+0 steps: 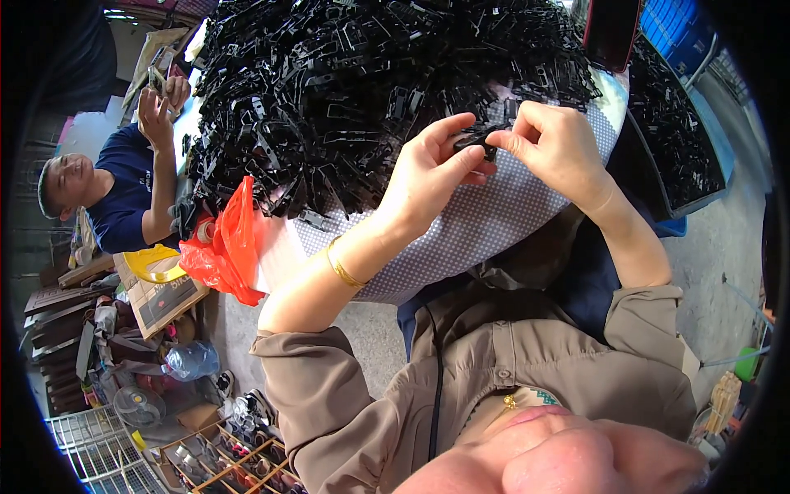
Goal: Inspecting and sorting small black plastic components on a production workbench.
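Observation:
Between my hands, over the near edge of the table, is a small black plastic part (472, 143). My left hand (429, 174) is closed on it, thumb and fingers pinching it from the left. My right hand (561, 150) reaches in from the right, its thumb and forefinger pinched at the part's right end. The fingers hide much of the part's shape. Just beyond my hands lies a large heap of similar black plastic parts (329, 115), many with clip-like or frame-like outlines. A dotted grey-white tablecloth (502, 218) hangs below my hands.
A red plastic bag (226, 251) lies at the table's left edge. At the right stands a dark bin (650, 169) of black parts, near a blue crate (676, 37). A person (123, 185) at the left holds a small object. Cardboard (160, 296) and a water bottle (191, 361) are lower left.

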Motion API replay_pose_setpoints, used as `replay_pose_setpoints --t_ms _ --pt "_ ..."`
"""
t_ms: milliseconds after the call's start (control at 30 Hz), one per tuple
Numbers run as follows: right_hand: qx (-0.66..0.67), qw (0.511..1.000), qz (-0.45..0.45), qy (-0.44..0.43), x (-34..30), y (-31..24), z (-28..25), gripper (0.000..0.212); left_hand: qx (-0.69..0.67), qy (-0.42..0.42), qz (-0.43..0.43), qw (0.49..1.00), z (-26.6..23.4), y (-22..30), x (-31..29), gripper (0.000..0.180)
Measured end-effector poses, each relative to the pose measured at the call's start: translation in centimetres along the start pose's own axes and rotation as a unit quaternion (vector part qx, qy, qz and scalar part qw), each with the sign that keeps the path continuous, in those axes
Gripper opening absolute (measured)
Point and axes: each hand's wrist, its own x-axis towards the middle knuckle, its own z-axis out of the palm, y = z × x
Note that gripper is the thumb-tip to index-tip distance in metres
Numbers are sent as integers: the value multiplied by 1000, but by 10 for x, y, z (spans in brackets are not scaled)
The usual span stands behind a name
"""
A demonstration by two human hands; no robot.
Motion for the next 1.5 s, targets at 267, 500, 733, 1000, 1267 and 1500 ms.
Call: replay_pose_setpoints --t_ms 267,500,733,1000,1267,1500 --pt "229 972 29 -40 48 28 -16 16 -39 -33 2 999 5 9 0 47" --pt "-43 962 -209 170 147 15 32 19 -41 -63 -55 996 1 -2 -1 46" --pt "-110 958 -229 136 170 7 37 19 -104 -44 -66 991 5 1 -1 41" --pt "102 978 -177 29 58 -4 -19 19 -183 44 4 982 -3 8 1 36" --pt "75 983 -163 31 10 -5 -16 15 -85 37 1 996 8 4 -2 36" --pt "12 976 -205 74 6 -11 -7 15 58 43 28 997 3 4 -1 35"
